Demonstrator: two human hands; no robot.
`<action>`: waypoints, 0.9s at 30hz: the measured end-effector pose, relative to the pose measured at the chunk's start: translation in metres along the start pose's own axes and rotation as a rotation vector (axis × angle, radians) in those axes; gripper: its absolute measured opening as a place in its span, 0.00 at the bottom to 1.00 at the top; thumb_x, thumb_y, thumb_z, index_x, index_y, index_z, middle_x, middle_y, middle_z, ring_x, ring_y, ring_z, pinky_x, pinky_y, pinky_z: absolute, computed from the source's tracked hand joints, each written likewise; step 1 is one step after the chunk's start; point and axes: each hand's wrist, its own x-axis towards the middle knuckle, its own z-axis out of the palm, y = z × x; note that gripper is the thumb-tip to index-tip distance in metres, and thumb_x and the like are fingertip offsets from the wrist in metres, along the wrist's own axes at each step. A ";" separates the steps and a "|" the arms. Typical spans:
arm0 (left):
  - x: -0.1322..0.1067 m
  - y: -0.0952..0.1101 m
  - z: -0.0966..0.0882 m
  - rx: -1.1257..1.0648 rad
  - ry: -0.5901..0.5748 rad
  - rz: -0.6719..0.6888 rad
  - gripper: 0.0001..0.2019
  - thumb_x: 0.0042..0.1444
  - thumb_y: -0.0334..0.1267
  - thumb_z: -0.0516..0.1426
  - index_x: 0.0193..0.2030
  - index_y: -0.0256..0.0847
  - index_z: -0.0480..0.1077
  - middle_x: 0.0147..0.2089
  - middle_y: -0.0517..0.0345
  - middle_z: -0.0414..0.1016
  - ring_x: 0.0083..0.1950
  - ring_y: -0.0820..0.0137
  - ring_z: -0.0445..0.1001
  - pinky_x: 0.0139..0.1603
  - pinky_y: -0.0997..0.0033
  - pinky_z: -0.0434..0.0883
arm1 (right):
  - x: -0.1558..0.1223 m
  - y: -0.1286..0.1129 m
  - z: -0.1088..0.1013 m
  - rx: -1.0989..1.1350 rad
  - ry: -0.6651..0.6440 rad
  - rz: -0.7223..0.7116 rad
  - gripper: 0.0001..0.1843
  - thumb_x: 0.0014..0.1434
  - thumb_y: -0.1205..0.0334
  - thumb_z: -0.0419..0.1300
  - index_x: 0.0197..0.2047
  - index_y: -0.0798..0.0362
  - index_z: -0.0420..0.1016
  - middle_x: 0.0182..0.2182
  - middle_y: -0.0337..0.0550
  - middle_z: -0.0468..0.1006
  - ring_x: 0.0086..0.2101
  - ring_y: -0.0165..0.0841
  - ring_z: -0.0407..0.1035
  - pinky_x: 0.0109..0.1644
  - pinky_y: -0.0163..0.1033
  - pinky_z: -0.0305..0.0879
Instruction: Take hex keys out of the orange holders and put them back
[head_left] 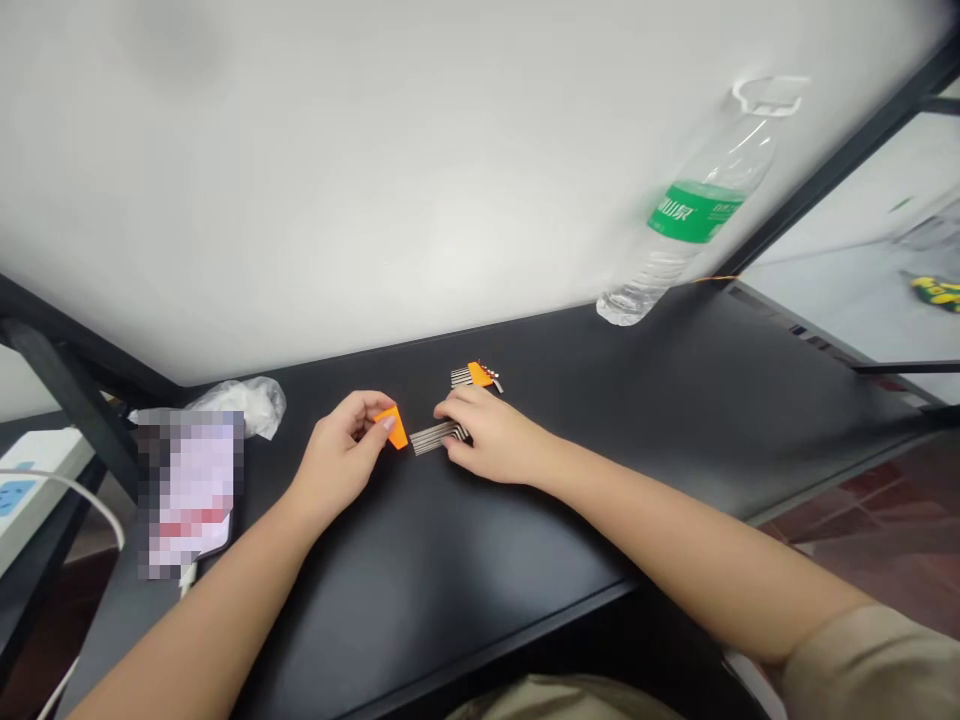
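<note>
Metal hex keys point(427, 440): in a row between the two grips, bent ends at the right fingers, straight ends free
Key direction: long axis roughly side to side, straight ends towards the left grip
Right grip point(496, 437): fingers and thumb closed about the bent ends, forearm from lower right
Left grip point(341, 447): pinching the orange holder point(397, 433) between thumb and fingers, just beside the straight ends, forearm from lower left
Second orange holder point(478, 374): just beyond the right grip, carrying keys
Green-labelled bottle point(694, 212): well beyond and right of the right grip, contents unclear
Phone point(196, 490): left of the left grip, screen blurred out
Black table point(420, 560): beneath both grips
</note>
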 end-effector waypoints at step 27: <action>0.010 -0.015 -0.013 0.582 -0.121 0.208 0.22 0.63 0.50 0.57 0.60 0.44 0.72 0.57 0.47 0.74 0.58 0.53 0.71 0.60 0.52 0.68 | 0.007 0.020 -0.014 0.050 -0.101 0.045 0.09 0.67 0.70 0.56 0.45 0.52 0.77 0.43 0.46 0.76 0.43 0.36 0.69 0.49 0.43 0.66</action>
